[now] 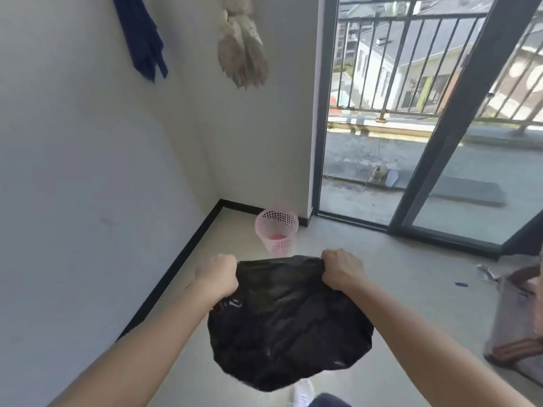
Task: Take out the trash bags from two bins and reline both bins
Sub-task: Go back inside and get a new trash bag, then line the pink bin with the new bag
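Bag (pixel 289 321) in tight grip: left hand (pixel 216 274), right hand (pixel 342 270)

Trash bag (pixel 289 321), near: plain glossy black. Bin (pixel 276 230), far: pale pink, lattice of small holes, with a redder patch at the bottom, possibly its base. Hanging cloth (pixel 144 36), far left: navy. Skirting (pixel 179 259): black. Wall (pixel 73 171): white. Floor (pixel 382 274): pale grey.

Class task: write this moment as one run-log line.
left hand: grips black bag edge | right hand: grips opposite edge | pink bin: ahead, no liner visible
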Available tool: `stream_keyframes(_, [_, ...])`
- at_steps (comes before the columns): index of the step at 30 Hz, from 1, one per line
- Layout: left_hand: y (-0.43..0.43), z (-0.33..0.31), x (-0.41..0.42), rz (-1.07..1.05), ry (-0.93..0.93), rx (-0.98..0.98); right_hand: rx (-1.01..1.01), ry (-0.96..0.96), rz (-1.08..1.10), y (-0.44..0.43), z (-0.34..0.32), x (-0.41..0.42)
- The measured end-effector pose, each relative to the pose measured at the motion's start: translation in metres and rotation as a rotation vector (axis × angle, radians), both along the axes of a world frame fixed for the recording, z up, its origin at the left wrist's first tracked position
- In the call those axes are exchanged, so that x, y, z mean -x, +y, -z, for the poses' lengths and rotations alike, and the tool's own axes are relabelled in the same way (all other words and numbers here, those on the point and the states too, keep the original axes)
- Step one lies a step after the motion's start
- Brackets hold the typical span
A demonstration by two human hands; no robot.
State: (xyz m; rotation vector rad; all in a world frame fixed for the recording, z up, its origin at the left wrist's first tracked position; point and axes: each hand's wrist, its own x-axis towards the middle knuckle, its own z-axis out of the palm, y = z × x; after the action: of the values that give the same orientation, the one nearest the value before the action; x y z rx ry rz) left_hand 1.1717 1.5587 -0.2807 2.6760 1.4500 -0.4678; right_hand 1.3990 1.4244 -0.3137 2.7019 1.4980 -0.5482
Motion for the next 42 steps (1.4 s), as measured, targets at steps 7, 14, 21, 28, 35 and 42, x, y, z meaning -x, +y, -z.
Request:
stream_keyframes(7, [0.157, -0.056, -0.089, -0.158, -0.866, -0.312, -0.701, 0.010, 0.068, 0.163, -0.065, -0.058])
stream_keyframes(14, [0.270, 0.051, -0.126, 0.029, -0.211, 0.165, -0.015, 0.083, -0.070, 0.256, 0.033, -0.097])
stream_keyframes(21, [0.398, 0.114, -0.170, 0.050, -0.047, 0.227, 0.256, 0.090, 0.277, 0.354, 0.086, -0.146])
stream_keyframes(28, [0.500, 0.164, -0.234, -0.132, -0.138, 0.353, -0.010, 0.192, 0.817, 0.444, 0.121, -0.186])
stream_keyframes(35, [0.512, 0.240, -0.309, -0.539, -0.518, 0.656, -0.429, 0.295, 0.752, 0.495, 0.173, -0.235])
stream_keyframes(42, [0.519, 0.368, -0.357, -0.711, -0.813, 0.687, -0.605, 0.159, 0.311, 0.537, 0.303, -0.285])
